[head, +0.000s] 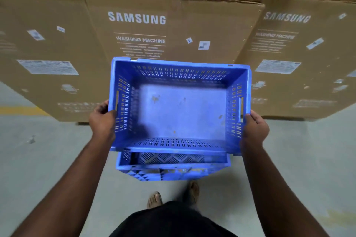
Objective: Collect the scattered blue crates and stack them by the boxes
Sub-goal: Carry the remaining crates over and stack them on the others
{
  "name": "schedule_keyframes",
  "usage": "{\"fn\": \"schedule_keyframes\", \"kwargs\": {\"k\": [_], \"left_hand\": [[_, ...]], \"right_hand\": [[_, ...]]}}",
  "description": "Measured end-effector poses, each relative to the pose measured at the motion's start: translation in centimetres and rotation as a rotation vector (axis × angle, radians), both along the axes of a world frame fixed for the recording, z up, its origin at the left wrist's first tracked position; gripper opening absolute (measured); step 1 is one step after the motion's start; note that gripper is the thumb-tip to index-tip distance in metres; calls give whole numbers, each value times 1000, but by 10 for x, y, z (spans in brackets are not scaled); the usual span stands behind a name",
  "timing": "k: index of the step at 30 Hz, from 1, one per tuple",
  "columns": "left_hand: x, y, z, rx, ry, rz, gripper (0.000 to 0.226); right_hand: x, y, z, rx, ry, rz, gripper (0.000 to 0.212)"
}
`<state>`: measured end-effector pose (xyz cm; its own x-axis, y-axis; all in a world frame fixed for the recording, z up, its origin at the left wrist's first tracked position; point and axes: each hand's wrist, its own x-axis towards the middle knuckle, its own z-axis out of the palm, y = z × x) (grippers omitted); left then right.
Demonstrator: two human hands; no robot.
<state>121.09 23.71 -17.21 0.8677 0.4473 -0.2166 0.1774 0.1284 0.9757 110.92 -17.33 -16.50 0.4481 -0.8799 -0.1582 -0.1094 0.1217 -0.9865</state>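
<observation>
Head view: left hand (102, 119) and right hand (255, 127) grip the short ends of upper blue crate (179, 106). Lower blue crate (173, 167) sits directly beneath, long axes parallel, offset slightly toward the person.

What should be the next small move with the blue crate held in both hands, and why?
Probably lower the held crate straight down onto the lower crate on the floor. The left hand and right hand grip its short sides, it is empty, and it hangs almost over the lower one, by the cardboard boxes.
</observation>
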Motion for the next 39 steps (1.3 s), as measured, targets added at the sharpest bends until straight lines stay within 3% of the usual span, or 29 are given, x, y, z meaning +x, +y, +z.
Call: {"fn": "schedule_keyframes", "kwargs": {"k": [10,15,28,31,35,39], "left_hand": [[51,-29,5,143,100,-12,42],[72,-30,-8,263,142,-16,35],[119,-10,-10,327,247,-30,31],[118,-7,-10,361,249,-63,32],[121,-10,-2,482,246,-131,30],[116,-14,0,822,211,-334,33]], "right_hand": [[77,-39,-4,26,109,155,35],[100,-39,-9,-85,174,285,23],[119,-40,-12,-83,267,318,16],[122,-35,-13,-104,274,341,22],[142,-35,-7,-185,431,454,41],[141,-27,-6,-617,743,580,78]]}}
